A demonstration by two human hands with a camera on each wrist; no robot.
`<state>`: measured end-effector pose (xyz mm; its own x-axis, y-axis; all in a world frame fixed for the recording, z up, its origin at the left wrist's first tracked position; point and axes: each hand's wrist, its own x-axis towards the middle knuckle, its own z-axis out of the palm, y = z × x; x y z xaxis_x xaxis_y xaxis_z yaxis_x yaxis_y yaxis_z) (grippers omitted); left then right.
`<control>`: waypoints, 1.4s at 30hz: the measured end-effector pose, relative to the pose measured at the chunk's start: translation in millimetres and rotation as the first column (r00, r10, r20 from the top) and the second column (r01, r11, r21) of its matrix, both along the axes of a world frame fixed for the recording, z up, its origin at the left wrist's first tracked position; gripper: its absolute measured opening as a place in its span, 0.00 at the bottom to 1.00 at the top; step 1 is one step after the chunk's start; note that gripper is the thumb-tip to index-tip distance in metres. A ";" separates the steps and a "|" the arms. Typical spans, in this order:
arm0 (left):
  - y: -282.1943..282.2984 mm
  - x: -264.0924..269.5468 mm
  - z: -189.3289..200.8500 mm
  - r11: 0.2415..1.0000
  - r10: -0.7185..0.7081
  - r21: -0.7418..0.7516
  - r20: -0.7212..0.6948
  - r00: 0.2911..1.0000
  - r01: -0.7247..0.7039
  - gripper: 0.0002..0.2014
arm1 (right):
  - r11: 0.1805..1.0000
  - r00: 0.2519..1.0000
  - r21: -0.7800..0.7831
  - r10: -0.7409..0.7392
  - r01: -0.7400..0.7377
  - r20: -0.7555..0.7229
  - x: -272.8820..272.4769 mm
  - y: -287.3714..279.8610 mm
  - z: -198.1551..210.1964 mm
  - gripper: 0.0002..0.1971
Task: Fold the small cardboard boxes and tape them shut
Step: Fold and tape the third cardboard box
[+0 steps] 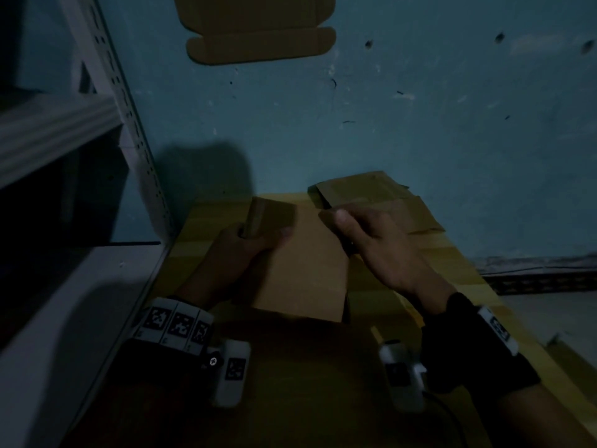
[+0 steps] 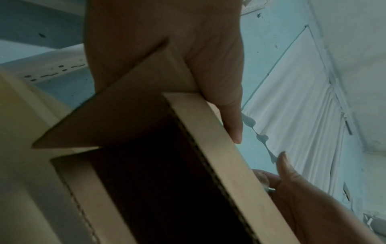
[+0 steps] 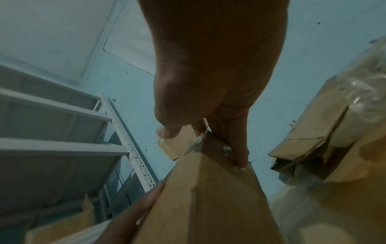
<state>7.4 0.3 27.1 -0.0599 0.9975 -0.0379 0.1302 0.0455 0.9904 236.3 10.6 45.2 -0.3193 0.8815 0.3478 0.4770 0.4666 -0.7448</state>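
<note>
While the room lay dim, the person held a small cardboard box up between both hands, above a yellowish worktop covered in cardboard. Their left hand gripped the box's far left corner, fingers curled round a folded side flap, the thumb laid along the outer wall in the left wrist view. Their right hand pinched the far right corner, thumb on top and fingers underneath; the right wrist view showed the fingertips pressed on the box's edge, with a bit of flap caught under the thumb. From the left wrist, the box looked open and dark inside, one triangular flap sticking out. Flattened boxes lay on the worktop just beyond the right hand, and another flat cardboard blank hung or lay against the blue wall farther off. A grey metal shelf rack stood to the left.
</note>
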 end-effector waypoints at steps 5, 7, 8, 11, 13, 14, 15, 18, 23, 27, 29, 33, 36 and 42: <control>0.1 1.2 -0.2 1.000 -0.009 -0.006 0.003 1.000 0.009 0.33 | 1.000 1.000 -0.017 -0.024 0.024 -0.001 -3.8 2.7 -2.2 0.20; 2.0 0.3 -1.7 1.000 -0.002 -0.008 0.002 1.000 0.002 0.35 | 1.000 1.000 0.005 -0.027 0.027 -0.008 -3.9 2.6 -1.4 0.16; 1.9 0.4 -1.7 1.000 -0.002 -0.005 0.003 1.000 0.002 0.36 | 1.000 1.000 0.021 -0.022 0.022 -0.006 -2.9 3.0 -0.7 0.14; 3.1 0.1 -3.8 1.000 -0.014 0.002 0.002 1.000 0.014 0.41 | 0.998 0.999 0.066 -0.005 0.002 0.041 0.9 3.4 0.9 0.12; 1.6 1.5 -2.6 1.000 -0.022 0.005 0.004 1.000 0.022 0.40 | 0.996 0.997 0.085 0.009 -0.015 0.081 3.2 5.2 0.0 0.13; 1.4 2.0 -2.2 1.000 -0.028 -0.002 0.000 1.000 0.028 0.39 | 0.996 0.994 0.090 0.010 -0.020 0.105 4.4 6.6 -1.0 0.14; 1.5 2.2 -2.2 0.999 -0.037 -0.007 -0.007 0.999 0.037 0.38 | 0.996 0.992 0.093 0.009 -0.020 0.125 5.5 7.4 -1.7 0.15; 3.7 0.8 -4.7 0.999 -0.049 -0.004 -0.020 0.999 0.049 0.38 | 0.994 0.990 0.108 0.000 -0.015 0.140 8.2 9.0 -3.0 0.15; 5.8 -1.2 -7.3 1.000 -0.028 0.005 -0.006 1.000 0.028 0.39 | 0.995 0.992 0.102 -0.007 -0.007 0.129 9.8 9.2 -3.5 0.17; 3.2 -0.9 -3.7 0.999 -0.035 0.006 -0.003 0.999 0.035 0.32 | 0.999 0.999 0.041 0.008 -0.010 0.041 10.9 7.9 -3.1 0.16; 2.6 -1.4 -2.5 1.000 -0.027 -0.014 0.012 1.000 0.028 0.30 | 1.000 0.999 0.001 0.017 -0.017 -0.033 11.8 6.7 -4.6 0.17; 1.3 -4.4 -2.1 0.999 -0.023 -0.041 0.014 1.000 0.024 0.35 | 0.997 0.987 -0.055 0.036 -0.046 -0.160 11.4 5.5 -5.5 0.27; 0.2 -3.3 -0.8 0.999 0.002 -0.038 0.001 1.000 -0.002 0.32 | 0.984 0.966 -0.151 0.052 -0.093 -0.254 11.0 1.5 0.2 0.27; -2.9 -1.3 2.5 1.000 0.004 -0.030 0.005 1.000 -0.004 0.32 | 0.990 0.983 -0.107 0.073 -0.092 -0.167 9.6 6.0 -3.1 0.22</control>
